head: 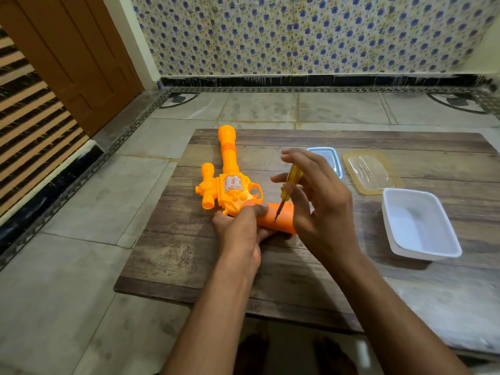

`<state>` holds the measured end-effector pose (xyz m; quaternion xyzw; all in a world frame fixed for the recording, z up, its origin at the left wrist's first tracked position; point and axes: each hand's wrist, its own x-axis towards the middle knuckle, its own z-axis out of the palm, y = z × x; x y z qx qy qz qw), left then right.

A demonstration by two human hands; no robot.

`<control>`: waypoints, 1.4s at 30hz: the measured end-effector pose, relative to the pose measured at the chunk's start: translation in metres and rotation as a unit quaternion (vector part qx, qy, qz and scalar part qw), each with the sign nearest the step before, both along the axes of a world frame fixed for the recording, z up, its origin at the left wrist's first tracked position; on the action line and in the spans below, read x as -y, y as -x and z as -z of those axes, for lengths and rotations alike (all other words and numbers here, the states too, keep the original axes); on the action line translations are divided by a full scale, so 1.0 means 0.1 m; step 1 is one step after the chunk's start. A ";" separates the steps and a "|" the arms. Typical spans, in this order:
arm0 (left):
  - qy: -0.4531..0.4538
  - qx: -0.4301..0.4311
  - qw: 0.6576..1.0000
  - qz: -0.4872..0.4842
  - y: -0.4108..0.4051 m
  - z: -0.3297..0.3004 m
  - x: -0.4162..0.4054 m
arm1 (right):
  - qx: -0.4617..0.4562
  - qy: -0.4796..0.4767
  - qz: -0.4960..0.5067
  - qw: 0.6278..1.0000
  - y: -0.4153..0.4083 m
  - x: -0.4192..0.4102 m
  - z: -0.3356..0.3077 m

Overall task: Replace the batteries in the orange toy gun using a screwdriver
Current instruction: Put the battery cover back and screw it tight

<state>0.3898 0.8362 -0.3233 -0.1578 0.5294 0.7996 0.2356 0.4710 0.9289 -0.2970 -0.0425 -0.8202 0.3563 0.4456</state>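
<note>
Both hands work at the orange toy gun (230, 185), which lies flat on the wooden board (189, 253). My left hand (240, 228) closes around the grip's base, pinning it. My right hand (319, 201) pinches the yellow screwdriver (289, 185) between thumb and fingertips, other fingers fanned, wrist raised, tip on the grip's screw. Press straight down, keep the shaft aligned with the screw, and turn slowly.

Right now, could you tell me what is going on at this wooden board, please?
A person is working on an orange plastic toy gun lying on the wooden board. The left hand steadies its handle while the right hand holds a yellow-handled screwdriver, tip down on the handle. A white plastic tub sits empty to the right.
</note>
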 end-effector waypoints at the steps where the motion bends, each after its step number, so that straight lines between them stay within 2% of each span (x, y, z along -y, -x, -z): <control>1: 0.002 0.002 1.000 -0.001 0.00 0.00 0.00 | -0.008 -0.010 0.011 1.000 0.00 -0.01 -0.01; 9: -0.009 -0.006 1.000 -0.002 -0.02 -0.04 0.02 | -0.018 -0.077 0.079 0.994 0.00 0.00 -0.09; 16: -0.020 -0.023 1.000 0.007 -0.06 -0.08 0.02 | -0.007 -0.074 -0.001 0.997 -0.01 0.01 -0.14; 31: -0.029 -0.023 0.999 0.000 -0.04 -0.02 0.02 | -0.029 -0.039 0.078 0.996 0.02 0.04 -0.16; 37: -0.017 -0.020 1.000 0.000 -0.02 -0.02 0.02 | -0.017 -0.027 0.022 0.999 -0.01 0.02 -0.18; 42: -0.022 -0.017 1.000 -0.003 -0.03 -0.05 0.02 | -0.023 -0.025 0.076 0.997 0.02 0.04 -0.18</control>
